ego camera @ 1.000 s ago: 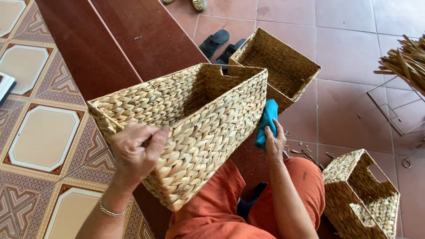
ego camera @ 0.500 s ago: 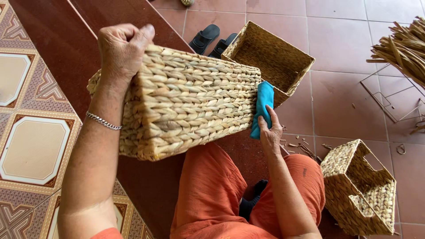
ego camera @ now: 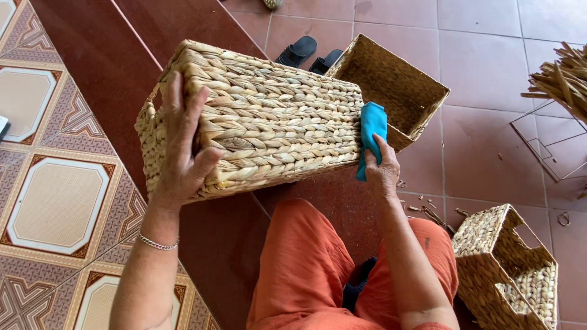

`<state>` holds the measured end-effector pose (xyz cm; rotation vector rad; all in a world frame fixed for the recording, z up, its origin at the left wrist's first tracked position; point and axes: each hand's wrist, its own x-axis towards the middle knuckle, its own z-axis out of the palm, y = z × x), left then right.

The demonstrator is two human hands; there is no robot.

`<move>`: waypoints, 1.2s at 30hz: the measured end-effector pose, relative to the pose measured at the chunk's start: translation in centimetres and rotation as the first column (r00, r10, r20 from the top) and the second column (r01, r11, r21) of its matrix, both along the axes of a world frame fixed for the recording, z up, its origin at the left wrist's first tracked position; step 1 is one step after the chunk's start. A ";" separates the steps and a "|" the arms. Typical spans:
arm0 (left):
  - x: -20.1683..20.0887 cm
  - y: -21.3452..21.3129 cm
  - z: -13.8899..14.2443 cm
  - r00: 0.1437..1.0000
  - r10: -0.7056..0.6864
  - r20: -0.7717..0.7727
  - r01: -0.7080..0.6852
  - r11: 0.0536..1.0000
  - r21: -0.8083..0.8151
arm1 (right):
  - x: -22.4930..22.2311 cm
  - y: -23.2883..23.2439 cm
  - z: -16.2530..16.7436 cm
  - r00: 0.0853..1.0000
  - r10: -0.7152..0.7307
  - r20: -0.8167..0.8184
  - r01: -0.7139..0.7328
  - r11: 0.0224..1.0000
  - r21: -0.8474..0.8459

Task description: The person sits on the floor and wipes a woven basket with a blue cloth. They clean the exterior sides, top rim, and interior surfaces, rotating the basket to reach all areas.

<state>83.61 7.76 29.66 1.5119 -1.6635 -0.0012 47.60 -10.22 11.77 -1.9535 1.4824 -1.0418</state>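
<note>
Change: the large woven basket (ego camera: 269, 119) is now lying further over than half a second ago, its long side facing up and its opening turned away to the left; the left hand (ego camera: 180, 153) has slid from the top edge down onto the near end.
Large woven basket: one, being held up above the dark red strip of floor (ego camera: 92, 61), just in front of the person's knees in orange trousers (ego camera: 306, 269).
Other baskets: two; an open basket (ego camera: 391, 85) is sitting on the tiles just behind the held one, and a smaller basket (ego camera: 507, 269) is lying tipped on the floor at the lower right.
Baskets in all: three.
Left hand: it is lying flat on the near end of the large woven basket, fingers (ego camera: 183, 101) spread and wrapping over the edge.
Right hand: the right hand (ego camera: 382, 171) is pressing a blue cloth (ego camera: 372, 131) against the far end of the large woven basket, fingers pinching the cloth.
Cloth: one.
Reed bundle: one bundle of dry reeds (ego camera: 562, 79) is lying at the right edge.
Sandals: two black sandals (ego camera: 309, 55) are resting on the tiles behind the baskets.
Bracelet: one silver bracelet (ego camera: 156, 243) is sitting on the left wrist.
</note>
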 end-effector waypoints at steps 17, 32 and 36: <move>2.2 -1.1 1.4 0.964 0.198 -0.176 -0.183 0.978 0.096 | 12.2 4.1 10.5 0.920 0.357 0.161 -0.336 0.931 -0.145; 3.8 -0.8 1.7 0.982 0.151 -0.116 -0.142 0.987 0.078 | 15.5 6.4 17.8 0.890 0.454 -0.040 -0.454 0.876 -0.159; 3.9 -0.2 1.5 0.977 0.163 -0.135 -0.155 0.985 0.072 | 17.8 10.4 23.7 0.720 0.692 -0.061 -0.654 0.646 -0.395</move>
